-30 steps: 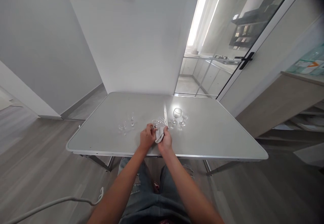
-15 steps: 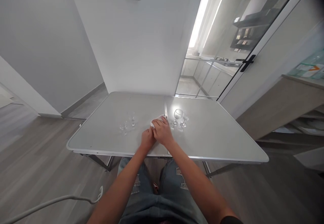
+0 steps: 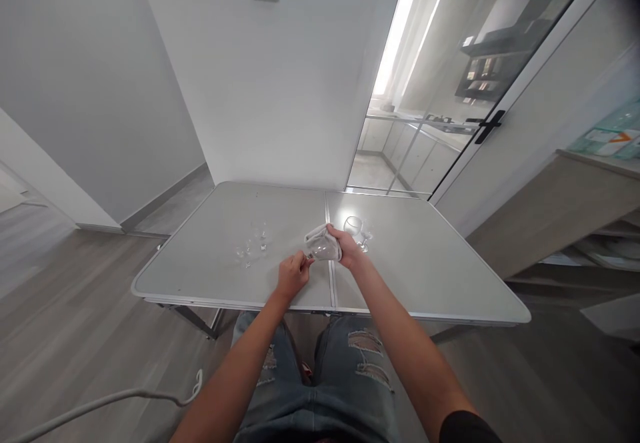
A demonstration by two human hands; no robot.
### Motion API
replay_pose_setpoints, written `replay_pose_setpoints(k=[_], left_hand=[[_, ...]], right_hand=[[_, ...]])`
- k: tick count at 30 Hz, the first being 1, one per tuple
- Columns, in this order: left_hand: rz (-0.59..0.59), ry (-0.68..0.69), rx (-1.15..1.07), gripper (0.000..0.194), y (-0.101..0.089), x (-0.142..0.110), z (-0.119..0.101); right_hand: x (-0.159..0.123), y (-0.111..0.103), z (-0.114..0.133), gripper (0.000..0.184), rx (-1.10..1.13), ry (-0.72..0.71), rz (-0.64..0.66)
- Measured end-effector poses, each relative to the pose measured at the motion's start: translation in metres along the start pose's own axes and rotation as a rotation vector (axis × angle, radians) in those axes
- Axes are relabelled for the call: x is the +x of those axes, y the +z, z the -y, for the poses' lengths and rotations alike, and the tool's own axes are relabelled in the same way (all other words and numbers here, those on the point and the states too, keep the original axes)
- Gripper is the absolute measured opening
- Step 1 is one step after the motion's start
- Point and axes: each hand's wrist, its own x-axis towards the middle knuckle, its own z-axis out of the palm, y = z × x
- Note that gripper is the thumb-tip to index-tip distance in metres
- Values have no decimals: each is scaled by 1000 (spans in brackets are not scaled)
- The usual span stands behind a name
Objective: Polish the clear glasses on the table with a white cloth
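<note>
A clear stemmed glass (image 3: 324, 251) lies tilted on its side between my hands, its bowl toward the right. My left hand (image 3: 293, 275) is closed round its stem end; the foot is hidden by the fingers. At the bowl's rim my right hand (image 3: 345, 246) grips a white cloth (image 3: 317, 232), which wraps over the far side and mouth of the bowl. Just beyond my right hand stands another stemmed glass (image 3: 353, 225), partly covered by that hand, with a further glass (image 3: 367, 233) close beside it.
Several small clear glasses (image 3: 263, 236) stand on the left half of the grey folding table (image 3: 200, 256). A wall (image 3: 270, 96) meets the table's far edge, and a glass-paned door (image 3: 415, 96) is at the back right. A pale cable (image 3: 135, 391) hangs at lower left.
My right hand has moved right, away from my left hand, to the glass's rim with the cloth. The bowl, covered before, now shows. My left hand stays near the same place.
</note>
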Motion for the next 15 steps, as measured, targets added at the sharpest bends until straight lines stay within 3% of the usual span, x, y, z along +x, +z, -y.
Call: replay_pose_setpoints(k=[4, 8, 12, 15], left_hand=[[-29, -68, -45, 29, -1, 2, 0], [-63, -157, -79, 28, -4, 6, -2], [-79, -223, -103, 27, -5, 9, -2], [-31, -224, -93, 23, -5, 10, 2]], right_hand=[[-7, 24, -40, 34, 380, -171, -150], [-12, 58, -77, 43, 442, -334, -293], [-23, 78, -91, 45, 93, -544, -479], [-32, 77, -85, 41, -439, -749, -326]])
